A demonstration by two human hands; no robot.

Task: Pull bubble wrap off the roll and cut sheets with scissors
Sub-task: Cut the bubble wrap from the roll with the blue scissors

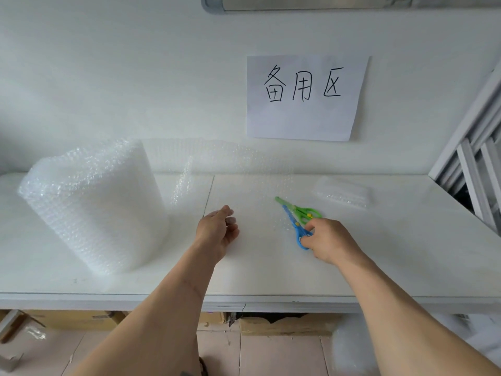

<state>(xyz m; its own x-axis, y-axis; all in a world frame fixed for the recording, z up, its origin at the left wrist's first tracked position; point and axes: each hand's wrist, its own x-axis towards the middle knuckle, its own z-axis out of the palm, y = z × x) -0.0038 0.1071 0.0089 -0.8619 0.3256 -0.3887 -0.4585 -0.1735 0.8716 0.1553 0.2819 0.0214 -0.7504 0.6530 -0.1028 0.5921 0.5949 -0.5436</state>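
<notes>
On table (406, 267) | my right hand (329, 241) pinches blue scissors (298, 229) to cut | left hand (218, 230) loose, empty, poised to steady wrap (244, 169)

White table (352, 267): bubble wrap roll (92, 204) upright at left, its loose sheet (230, 164) trailing right along the wall. My right hand (329, 241) pinches the blue scissors (296, 226) handle; green scissors (301, 210) just behind. My left hand (218, 230) hovers, fingers loosely curled, holding nothing. Folded wrap pile (343, 194) at far right; paper sign (305, 97) on the wall.
</notes>
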